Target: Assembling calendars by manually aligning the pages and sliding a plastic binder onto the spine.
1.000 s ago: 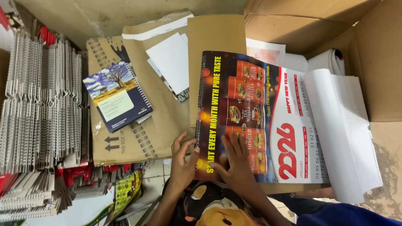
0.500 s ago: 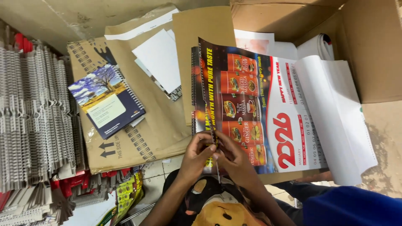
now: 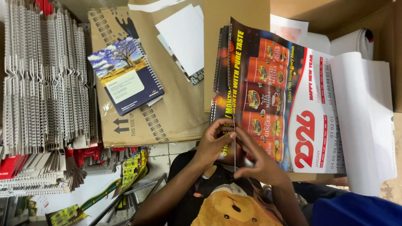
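Observation:
A glossy wall calendar (image 3: pixel 272 96), dark with red drink packs and a white date panel, lies in front of me with its punched left edge lifted. My left hand (image 3: pixel 213 142) grips the lower left corner of that edge. My right hand (image 3: pixel 261 165) sits just right of it, its fingers pinched on the lower end of a thin metal wire (image 3: pixel 230 83). The wire runs straight up along the punched edge. Several more calendar sheets show stacked under the top one.
A spiral notebook (image 3: pixel 125 75) with a tree picture lies on flattened cardboard (image 3: pixel 167 117). Rows of white wire binding combs (image 3: pixel 42 83) fill the left side, with red strips (image 3: pixel 16 165) below them. White sheets (image 3: pixel 184 37) lie at the top, and curled white paper (image 3: pixel 364 121) lies to the right.
The calendar lay flat with both hands spread on its lower edge. Its left edge is now raised, the hands have closed together at the corner, and the thin wire stands along the edge.

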